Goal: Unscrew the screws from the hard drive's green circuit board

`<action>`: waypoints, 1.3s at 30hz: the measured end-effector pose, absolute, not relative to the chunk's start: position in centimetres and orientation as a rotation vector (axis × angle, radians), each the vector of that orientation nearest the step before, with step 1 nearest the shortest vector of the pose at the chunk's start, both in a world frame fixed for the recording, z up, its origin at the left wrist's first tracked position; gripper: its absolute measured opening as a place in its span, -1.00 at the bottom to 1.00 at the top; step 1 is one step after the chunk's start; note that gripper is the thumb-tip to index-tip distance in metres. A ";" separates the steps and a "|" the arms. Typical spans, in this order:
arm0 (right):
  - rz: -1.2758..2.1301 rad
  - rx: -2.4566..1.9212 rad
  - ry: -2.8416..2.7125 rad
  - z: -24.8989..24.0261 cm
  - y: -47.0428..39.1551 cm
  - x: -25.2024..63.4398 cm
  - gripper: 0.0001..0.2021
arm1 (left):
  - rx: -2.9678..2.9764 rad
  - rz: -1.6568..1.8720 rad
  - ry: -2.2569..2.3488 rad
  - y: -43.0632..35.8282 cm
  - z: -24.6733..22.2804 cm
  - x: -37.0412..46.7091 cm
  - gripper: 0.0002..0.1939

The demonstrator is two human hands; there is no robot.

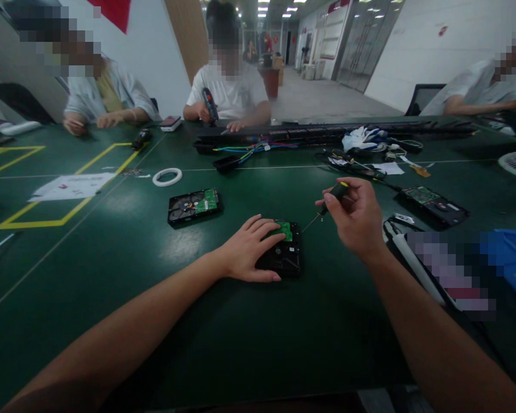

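Note:
My left hand (pixel 251 252) lies over a black hard drive (pixel 286 264) with a green circuit board. Its fingers are spread across the drive's top and left side, and the thumb reaches along the near edge. Between the thumb and fingers of my right hand (pixel 359 215) is a screwdriver (pixel 333 198) with a dark handle and yellow end. The thin shaft slants down to the left, its tip close to the drive's right edge; whether they touch I cannot tell.
Another hard drive (pixel 193 206) lies to the left, and a similar one (pixel 432 206) to the right. Beyond are a white tape ring (pixel 167 176), cables (pixel 258 148) and gloves (pixel 363 139). A person opposite holds a power screwdriver (pixel 210 105). A blue bin (pixel 511 264) stands right.

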State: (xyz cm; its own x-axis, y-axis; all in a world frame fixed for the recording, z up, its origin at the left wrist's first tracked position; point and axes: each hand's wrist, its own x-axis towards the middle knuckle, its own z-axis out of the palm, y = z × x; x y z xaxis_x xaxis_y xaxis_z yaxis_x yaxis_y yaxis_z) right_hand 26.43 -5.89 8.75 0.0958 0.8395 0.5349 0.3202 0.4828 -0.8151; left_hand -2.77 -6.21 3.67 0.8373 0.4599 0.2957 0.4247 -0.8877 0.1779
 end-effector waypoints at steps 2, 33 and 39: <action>0.476 -1.032 -1.512 8.4 -6.3 25.8 -0.56 | 2.915 0.510 0.705 -6.2 3.7 -2.8 -0.02; -0.011 -1.077 -1.686 5.6 -5.7 25.9 -0.35 | 2.864 0.540 0.766 -5.6 3.5 -2.2 -0.04; 0.041 -1.042 -1.667 5.6 -5.7 25.6 -0.38 | 2.877 0.560 0.810 -5.2 3.6 -1.9 -0.06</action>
